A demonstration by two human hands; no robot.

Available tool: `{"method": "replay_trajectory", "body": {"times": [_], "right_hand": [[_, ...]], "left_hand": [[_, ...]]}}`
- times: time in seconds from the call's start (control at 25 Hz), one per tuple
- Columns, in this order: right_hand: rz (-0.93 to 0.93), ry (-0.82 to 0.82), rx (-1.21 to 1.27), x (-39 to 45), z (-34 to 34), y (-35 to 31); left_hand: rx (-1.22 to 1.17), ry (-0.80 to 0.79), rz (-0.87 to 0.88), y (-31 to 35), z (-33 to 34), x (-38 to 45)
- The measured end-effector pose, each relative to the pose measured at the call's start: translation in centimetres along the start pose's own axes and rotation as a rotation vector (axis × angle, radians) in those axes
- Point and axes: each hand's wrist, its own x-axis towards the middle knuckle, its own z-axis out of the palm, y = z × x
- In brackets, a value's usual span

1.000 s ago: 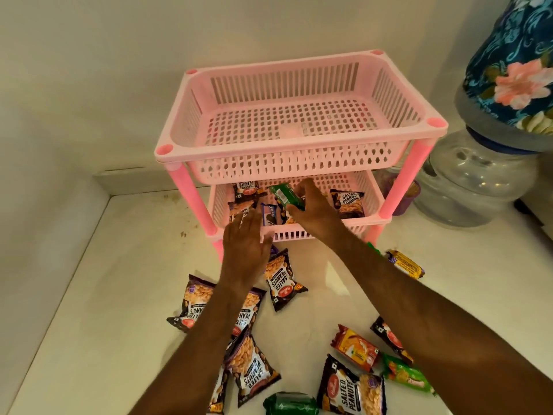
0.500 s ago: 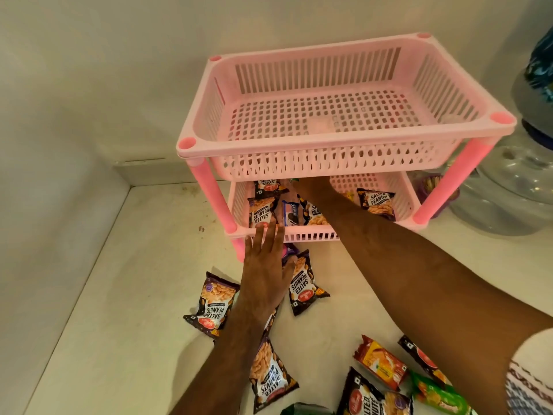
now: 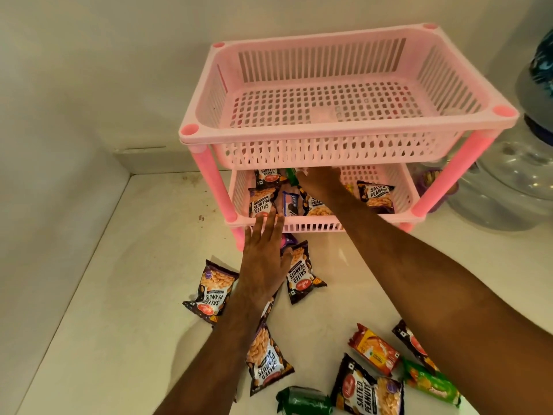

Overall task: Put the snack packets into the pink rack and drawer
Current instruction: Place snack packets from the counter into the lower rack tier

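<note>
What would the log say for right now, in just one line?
right hand: in lower tray, at green packet | left hand: flat, open | top tray: empty | floor: packets left

Dim warm light from above; my arms throw soft shadows on the tabletop [image 3: 125, 295]. Edges bow, corners soft, slight motion blur.

**Salted Peanuts everywhere, one Oreo in the rack**

"SALTED PEANUTS" reads on the dark packet [image 3: 262, 201] at the left of the lower tray, and again on the packet [image 3: 375, 195] lying to the right inside it. Between them, a blue packet [image 3: 291, 204] shows "OREO". Out on the counter, the same "SALTED PEANUTS" wording stands on the far-left packet [image 3: 212, 289], on the one [image 3: 300, 272] just before the rack, on the near packet [image 3: 267, 359], and large on the nearest one [image 3: 367, 388]. Other wrappers' print is too blurred to read.
</note>
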Motion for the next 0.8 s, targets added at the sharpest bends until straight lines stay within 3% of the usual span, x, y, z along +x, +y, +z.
{"method": "replay_trajectory", "body": {"times": [0.16,0.36,0.44,0.6,0.8], "right_hand": [[-0.096,0.265,0.192,-5.3,-0.6,2.6],[-0.157,0.379,0.325,-12.5,-1.9,7.1],[-0.073,0.367,0.352,-14.9,-2.3,9.4],[0.166,0.328,0.155,-18.1,-2.3,14.7],[0.289,0.061,-0.182,-20.0,-1.5,18.9]], "left_hand": [[-0.009,-0.013,-0.002,0.2,-0.1,-0.2],[0.021,0.013,0.001,0.9,0.1,-0.1],[0.015,0.099,-0.019,1.5,0.1,-0.6],[-0.140,0.219,-0.108,3.3,1.9,-2.9],[-0.345,-0.006,-0.303,5.0,5.1,-4.0]]}}
